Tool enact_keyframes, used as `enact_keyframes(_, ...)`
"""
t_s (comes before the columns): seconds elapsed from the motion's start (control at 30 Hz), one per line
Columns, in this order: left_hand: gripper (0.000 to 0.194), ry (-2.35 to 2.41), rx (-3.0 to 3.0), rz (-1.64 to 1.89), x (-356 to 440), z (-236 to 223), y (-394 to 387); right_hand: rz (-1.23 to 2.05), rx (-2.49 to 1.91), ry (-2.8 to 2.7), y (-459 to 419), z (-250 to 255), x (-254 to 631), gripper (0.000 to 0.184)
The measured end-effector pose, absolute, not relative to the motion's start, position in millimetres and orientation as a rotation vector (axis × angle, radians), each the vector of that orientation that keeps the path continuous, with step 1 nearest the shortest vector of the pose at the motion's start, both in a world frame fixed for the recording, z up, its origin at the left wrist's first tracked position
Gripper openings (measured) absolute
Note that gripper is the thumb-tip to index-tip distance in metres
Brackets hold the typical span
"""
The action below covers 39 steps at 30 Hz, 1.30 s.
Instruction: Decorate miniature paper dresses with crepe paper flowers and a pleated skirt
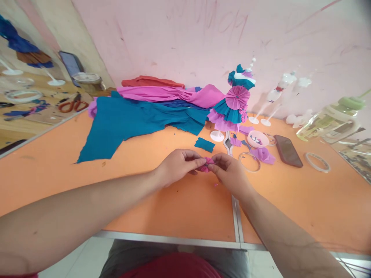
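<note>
Between my two hands is a small round pink pleated paper rosette (206,165). My left hand (185,162) pinches its left side with thumb and fingers. On the other side my right hand (227,168) grips its right edge, thumb near the middle. Fingertips hide part of the rim. Just beyond my hands lies a small teal crepe paper piece (204,144). Behind it stands a miniature dress form (228,112) dressed in teal and pink crepe paper, with a larger pink rosette (237,97) on its front.
Teal crepe paper (136,123) and pink crepe paper (156,94) spread along the wall. To the right are a pink bowl (257,139), tape rolls (317,162), a phone (288,150) and a bottle (333,116). Orange-handled scissors (73,105) lie on the left table.
</note>
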<state>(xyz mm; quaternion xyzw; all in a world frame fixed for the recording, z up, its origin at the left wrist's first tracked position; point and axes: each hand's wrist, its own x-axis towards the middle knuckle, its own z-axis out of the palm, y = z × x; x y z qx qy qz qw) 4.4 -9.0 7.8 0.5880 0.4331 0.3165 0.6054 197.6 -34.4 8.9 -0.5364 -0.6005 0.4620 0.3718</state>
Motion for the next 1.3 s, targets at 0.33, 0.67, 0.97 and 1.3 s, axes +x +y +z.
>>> enact_keyframes(0.33,0.030,0.970,1.301,0.835,9.8,3.2,-10.6,1.368,-1.282,-1.364,-37.3,9.5,189.9,0.030)
enact_keyframes(0.67,0.032,1.099,1.448,0.798,8.4,3.0,-9.0,1.274,-1.410,-1.376,-29.0,-2.4,198.0,0.033)
enact_keyframes(0.97,0.036,1.115,1.627,0.549,-0.4,-1.1,3.8,1.385,-1.470,-1.570,-28.4,0.1,205.6,0.040)
enact_keyframes(1.3,0.045,1.240,2.031,0.666,-2.1,-11.9,4.5,0.848,-1.689,-2.040,-33.3,0.7,202.8,0.028)
